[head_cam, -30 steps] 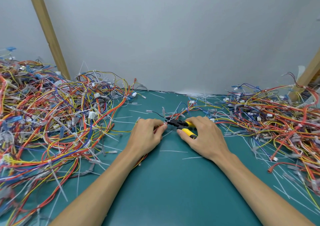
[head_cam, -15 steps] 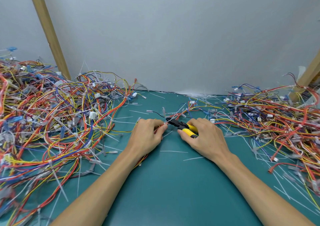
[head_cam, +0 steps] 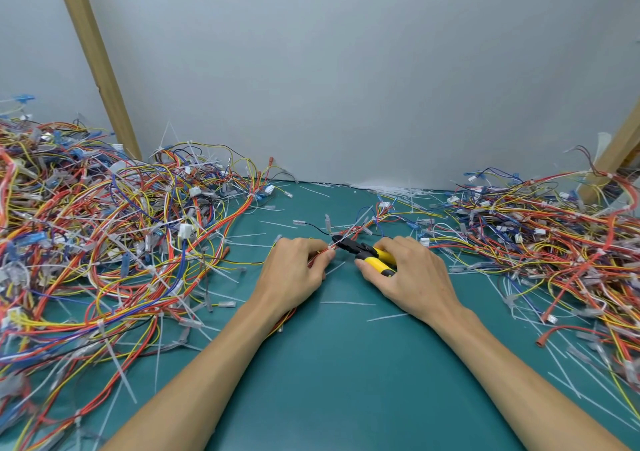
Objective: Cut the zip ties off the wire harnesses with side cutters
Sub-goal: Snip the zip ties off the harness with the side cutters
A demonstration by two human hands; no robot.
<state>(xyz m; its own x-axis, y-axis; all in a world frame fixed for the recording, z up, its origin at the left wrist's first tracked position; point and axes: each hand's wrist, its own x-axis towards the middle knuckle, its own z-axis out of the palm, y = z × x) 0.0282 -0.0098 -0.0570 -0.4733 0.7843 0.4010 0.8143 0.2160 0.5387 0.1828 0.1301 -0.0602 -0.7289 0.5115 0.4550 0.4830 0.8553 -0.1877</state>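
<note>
Between the two hands, on a green table (head_cam: pixel 346 381), black cutter tips meet a thin wire bundle (head_cam: pixel 353 230). Left hand (head_cam: pixel 294 270) pinches that bundle with curled fingers. Right hand (head_cam: pixel 412 274) grips the yellow-handled side cutters (head_cam: pixel 367 255). Tangled wire piles lie beyond the left hand (head_cam: pixel 104 242) and beyond the right hand (head_cam: pixel 554 242), with loose white zip ties (head_cam: pixel 348 303) scattered near both wrists.

The table (head_cam: pixel 339 381) is plain teal. The side cutters (head_cam: pixel 367 254) have yellow handles and a black head. The wire harness (head_cam: pixel 362 229) at centre is mostly red, with blue and black strands. 2 heaps — left heap (head_cam: pixel 104 242), right heap (head_cam: pixel 554 242) — mix red, orange, yellow and blue. Loose zip ties (head_cam: pixel 348 302) are whitish; the wall (head_cam: pixel 346 69) pale grey.
</note>
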